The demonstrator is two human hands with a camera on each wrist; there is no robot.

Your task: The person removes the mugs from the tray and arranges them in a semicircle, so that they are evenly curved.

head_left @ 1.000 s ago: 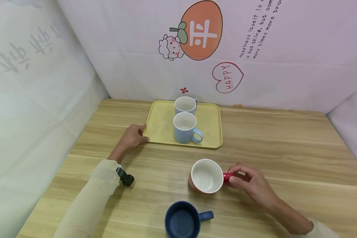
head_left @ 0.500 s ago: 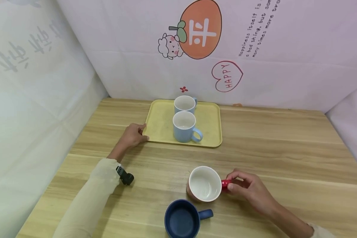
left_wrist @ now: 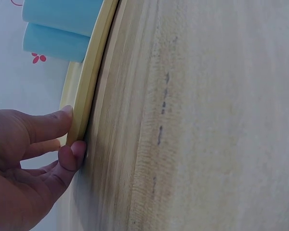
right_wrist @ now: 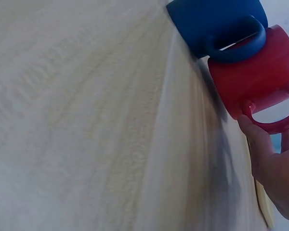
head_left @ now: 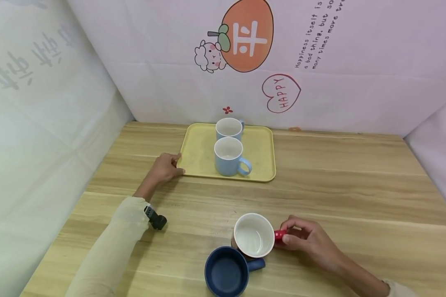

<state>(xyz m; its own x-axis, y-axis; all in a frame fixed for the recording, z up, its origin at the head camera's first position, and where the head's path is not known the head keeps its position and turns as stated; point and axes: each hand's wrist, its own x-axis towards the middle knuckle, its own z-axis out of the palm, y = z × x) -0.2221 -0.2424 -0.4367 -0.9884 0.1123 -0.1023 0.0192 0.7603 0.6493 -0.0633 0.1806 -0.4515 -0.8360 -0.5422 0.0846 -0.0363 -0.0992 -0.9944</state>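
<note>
My right hand [head_left: 310, 241] pinches the handle of a red mug [right_wrist: 255, 72] with a white inside. The mug is upright, close beside a dark blue mug [head_left: 226, 272] at the front of the table; its rim hides a bit of the blue handle. Whether the red mug's base touches the wood is hard to tell. At the back, my left hand [head_left: 165, 168] pinches the front left corner of a yellow tray [head_left: 197, 161], its thumb and fingertips on the rim in the left wrist view. Two light blue mugs, a nearer one [head_left: 226, 163] and a farther one [head_left: 228, 127], stand on the tray.
The wooden table [head_left: 338, 177] ends at a white printed cloth [head_left: 163, 62] behind the tray. More white cloth [head_left: 41, 136] hangs along the left side. A small black device [head_left: 156, 218] sits on my left wrist.
My right hand has brought the red mug toward the front and slightly left, up to the dark blue mug. My left hand keeps its hold on the tray corner.
</note>
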